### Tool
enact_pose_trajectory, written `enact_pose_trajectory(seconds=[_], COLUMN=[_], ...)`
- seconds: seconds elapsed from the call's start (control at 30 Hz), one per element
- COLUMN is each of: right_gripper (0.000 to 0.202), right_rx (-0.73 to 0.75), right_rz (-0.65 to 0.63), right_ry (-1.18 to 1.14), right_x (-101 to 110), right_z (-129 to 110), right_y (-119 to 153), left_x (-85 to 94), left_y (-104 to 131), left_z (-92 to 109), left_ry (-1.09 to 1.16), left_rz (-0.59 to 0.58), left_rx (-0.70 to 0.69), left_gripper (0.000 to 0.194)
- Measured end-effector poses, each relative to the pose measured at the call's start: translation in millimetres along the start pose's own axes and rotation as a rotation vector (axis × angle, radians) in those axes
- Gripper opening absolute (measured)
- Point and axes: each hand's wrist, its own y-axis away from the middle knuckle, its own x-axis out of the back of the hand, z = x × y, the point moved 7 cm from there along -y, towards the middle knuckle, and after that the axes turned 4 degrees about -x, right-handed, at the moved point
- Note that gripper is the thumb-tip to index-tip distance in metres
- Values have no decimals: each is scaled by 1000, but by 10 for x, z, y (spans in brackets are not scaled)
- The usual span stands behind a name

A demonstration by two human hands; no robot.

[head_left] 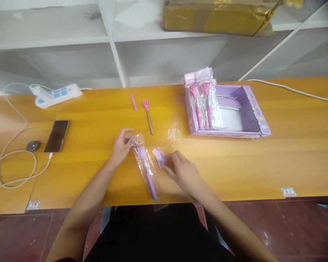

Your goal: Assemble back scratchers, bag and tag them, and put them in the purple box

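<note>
A purple hand-shaped back scratcher [150, 182] lies inside a clear plastic bag [141, 163] at the table's front edge. My left hand [122, 145] pinches the top of this bag between thumb and finger. To the right of the bag is a small folded pink and purple printed card [160, 158]. My right hand [182, 170] has its thumb and fingers closed at the card's right edge. Farther back lie a pink back scratcher [148, 113] with a bare metal shaft and a separate pink handle sleeve [133, 102].
A purple display box [253, 109] at the back right holds bagged pink back scratchers [202, 102] and a purple one. Clear plastic film [174, 131] lies before it. A phone [57, 136], a black mouse-like object [33, 146], cables and a power strip [58, 95] are on the left.
</note>
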Motion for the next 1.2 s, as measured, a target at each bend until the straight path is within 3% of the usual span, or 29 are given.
enact_pose_trajectory(seconds=[0.1,0.17,0.3,0.47,0.57,0.67,0.77,0.83,0.97,1.1,1.2], right_gripper=[39,33,18,36,31,28,21,31,47,28,12], right_rx=[-16,-23,-50,-103,-119,-135,-81,-27,18,132,207], right_rz=[63,72,37,36,-15,-51,-125,-151,-59,54,156], right_ry=[90,86,-51,-126,-169,-259,-368,-416,-398,-388,-355], right_x=[-78,-150,-199,-165,-229,-225,-141,-46,165,337,457], right_z=[63,82,122,131,128,145,87,15,-107,-312,-456], right_y=[-59,-79,-135,-288,-373,-411,-436,-482,-704,-973,-1133], left_x=[-28,-35,-36,-95,-104,-121,-148,-163,-169,-166,-178], left_y=[12,7,-7,-1,8,21,34,40,39,26,10], left_z=[-57,-96,-126,-134,-134,-146,-163,-169,-110,-71,-127], left_ry=[-44,-57,-46,120,163,166,130,105,92,108,213], left_rz=[-34,-41,-11,-13,5,-16,-61,-84,-102,-124,-154], left_rx=[3,-6,-19,17,-4,-31,-34,-15,-40,-87,-38], left_gripper=[36,36,40,46,51,41,35,34,36,37,39])
